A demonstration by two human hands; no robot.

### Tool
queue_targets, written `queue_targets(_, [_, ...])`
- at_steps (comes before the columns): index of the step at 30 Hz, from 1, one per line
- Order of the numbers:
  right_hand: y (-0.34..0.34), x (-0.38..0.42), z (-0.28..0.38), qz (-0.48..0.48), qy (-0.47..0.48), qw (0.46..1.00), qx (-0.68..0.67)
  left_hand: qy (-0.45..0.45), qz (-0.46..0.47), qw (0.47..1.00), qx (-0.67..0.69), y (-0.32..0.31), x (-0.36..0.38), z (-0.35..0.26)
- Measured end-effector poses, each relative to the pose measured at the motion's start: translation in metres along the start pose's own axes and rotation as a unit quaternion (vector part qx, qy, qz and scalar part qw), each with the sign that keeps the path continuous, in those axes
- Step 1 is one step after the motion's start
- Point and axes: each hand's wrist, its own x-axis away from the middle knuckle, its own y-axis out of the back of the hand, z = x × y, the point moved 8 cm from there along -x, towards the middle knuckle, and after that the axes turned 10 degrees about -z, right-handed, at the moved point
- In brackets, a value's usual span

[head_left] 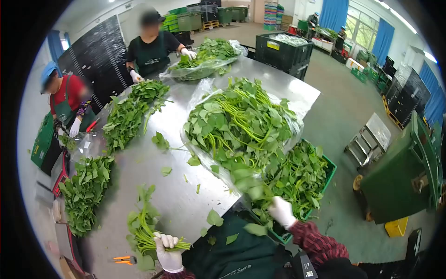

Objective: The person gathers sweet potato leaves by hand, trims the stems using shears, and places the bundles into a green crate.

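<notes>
My left hand (169, 252), in a white glove, is closed around the stems of a bunch of leafy greens (144, 228) at the near table edge. Their leaves point away from me. My right hand (282, 212), also gloved, is over the green crate (331, 174) of loose greens. Its fingers look closed on a leafy green stem (251, 183), whose leaves are smeared by motion. Just beyond lies a big heap of long-stemmed greens (237, 125) in a clear plastic bag (188, 135).
On the metal table (181, 200) are an orange cutter (124, 260), scattered leaves, and rows of bunched greens (88, 193) at left. Two people in aprons work across the table beside another bag of greens (204, 60). A black crate (283, 53), a step stool (371, 139) and a green bin (399, 172) stand right.
</notes>
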Motion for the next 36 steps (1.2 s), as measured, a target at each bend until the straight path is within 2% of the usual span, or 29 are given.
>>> queue_targets(1, [0.005,0.006,-0.046,-0.023,-0.046,0.998,0.037,0.011,0.0,1.0,-0.005,-0.001,0.001,0.005])
queue_targets(3, [-0.005,0.023,-0.134,0.032,-0.116,0.985,0.123,0.011,0.006,1.0,0.006,-0.003,0.0,0.011])
queue_targets(5, [0.006,0.026,-0.154,0.13,-0.139,0.958,0.214,0.052,-0.006,0.999,0.015,-0.006,0.0,0.023])
queue_targets(7, [0.008,0.006,-0.143,0.139,-0.142,0.961,0.192,0.024,0.009,0.999,-0.028,-0.012,-0.001,0.024])
queue_targets(9, [0.014,-0.034,-0.099,0.11,-0.124,0.979,0.12,0.046,0.01,0.998,-0.038,-0.015,-0.002,0.029])
queue_targets(13, [0.034,-0.131,0.033,-0.003,0.096,0.995,0.009,0.053,-0.009,0.997,-0.048,-0.014,0.0,0.028])
queue_targets(15, [0.033,-0.177,0.088,-0.004,0.156,0.988,0.0,0.053,-0.014,0.998,-0.043,-0.008,0.003,0.024])
queue_targets(17, [0.025,-0.22,0.127,-0.052,0.213,0.976,0.01,0.077,0.0,0.997,-0.023,-0.006,0.005,0.023])
queue_targets(18, [0.02,-0.242,0.142,-0.055,0.216,0.974,0.031,0.074,0.0,0.997,-0.024,-0.007,0.007,0.022])
queue_targets(20, [0.005,-0.284,0.152,-0.062,0.21,0.971,0.094,0.055,-0.08,0.993,-0.071,0.002,0.011,0.02])
queue_targets(21, [-0.001,-0.301,0.156,-0.066,0.2,0.968,0.135,0.049,-0.084,0.993,-0.072,0.005,0.012,0.02])
queue_targets(23, [-0.029,-0.329,0.135,0.112,0.101,0.958,0.245,0.044,-0.086,0.993,-0.065,0.014,0.015,0.019])
queue_targets(25, [-0.054,-0.346,0.106,0.121,0.076,0.95,0.277,0.034,-0.091,0.993,-0.073,0.014,0.019,0.015])
queue_targets(27, [-0.067,-0.356,0.082,0.215,-0.005,0.948,0.236,0.039,-0.094,0.992,-0.075,0.019,0.02,0.015])
queue_targets(29, [-0.068,-0.361,0.073,0.189,-0.054,0.958,0.209,0.039,-0.095,0.992,-0.079,0.024,0.018,0.015])
queue_targets(33, [-0.053,-0.341,0.079,-0.006,-0.037,0.982,0.183,0.034,-0.075,0.994,-0.072,0.021,0.014,0.012])
queue_targets(36, [-0.023,-0.317,0.076,-0.105,-0.038,0.984,0.137,0.028,-0.064,0.996,-0.062,0.025,0.016,0.004])
